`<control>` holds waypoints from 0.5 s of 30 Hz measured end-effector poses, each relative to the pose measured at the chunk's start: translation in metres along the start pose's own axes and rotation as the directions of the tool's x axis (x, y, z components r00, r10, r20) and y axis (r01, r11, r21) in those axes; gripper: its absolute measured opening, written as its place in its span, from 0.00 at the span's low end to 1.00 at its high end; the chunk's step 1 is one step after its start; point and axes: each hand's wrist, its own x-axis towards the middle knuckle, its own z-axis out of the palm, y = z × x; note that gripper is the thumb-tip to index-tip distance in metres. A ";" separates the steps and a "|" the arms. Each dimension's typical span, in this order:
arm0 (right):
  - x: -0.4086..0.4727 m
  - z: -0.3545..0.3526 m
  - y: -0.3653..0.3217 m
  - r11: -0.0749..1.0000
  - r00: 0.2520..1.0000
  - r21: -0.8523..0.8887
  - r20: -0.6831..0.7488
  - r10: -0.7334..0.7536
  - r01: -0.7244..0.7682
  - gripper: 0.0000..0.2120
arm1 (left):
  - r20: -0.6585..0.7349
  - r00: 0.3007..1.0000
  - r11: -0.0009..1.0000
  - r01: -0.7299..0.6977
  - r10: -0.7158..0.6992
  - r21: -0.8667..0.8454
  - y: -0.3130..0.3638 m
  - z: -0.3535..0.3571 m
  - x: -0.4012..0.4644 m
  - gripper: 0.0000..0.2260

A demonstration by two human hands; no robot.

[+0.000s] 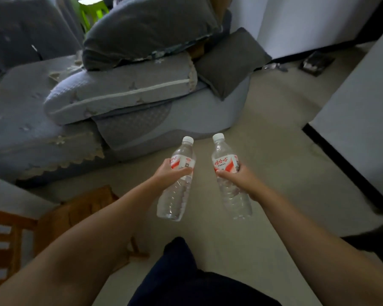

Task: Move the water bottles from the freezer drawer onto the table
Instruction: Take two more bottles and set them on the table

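I hold two clear plastic water bottles with white caps and red-and-white labels out in front of me, above the pale floor. My left hand (167, 174) grips the left water bottle (175, 195) around its label, cap tilted away from me. My right hand (241, 176) grips the right water bottle (232, 195) the same way. The two bottles are a small gap apart and do not touch. No freezer drawer or table top shows in the head view.
A grey sofa (31, 129) piled with grey cushions (124, 91) fills the upper left. A wooden chair (9, 235) and a wooden stool (80, 213) stand at the lower left. A white wall (358, 120) with dark skirting runs along the right. My dark trouser leg (181, 279) is below.
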 end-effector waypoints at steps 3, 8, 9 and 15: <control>0.023 -0.032 0.004 0.999 0.997 0.040 -0.075 0.020 -0.017 0.37 | 0.105 0.994 0.996 -0.049 0.042 0.070 0.034 0.025 0.038 0.35; 0.066 -0.084 0.004 0.994 0.971 0.092 -0.224 0.081 -0.062 0.24 | 0.284 0.952 0.979 -0.157 0.113 0.134 0.091 0.072 0.104 0.10; 0.078 -0.096 0.003 0.992 0.964 0.098 -0.249 0.098 -0.075 0.23 | 0.317 0.940 0.972 -0.179 0.124 0.152 0.106 0.081 0.119 0.08; 0.135 -0.168 -0.014 0.981 0.888 0.172 -0.432 0.157 -0.089 0.26 | 0.493 0.849 0.905 -0.347 0.191 0.246 0.202 0.132 0.211 0.12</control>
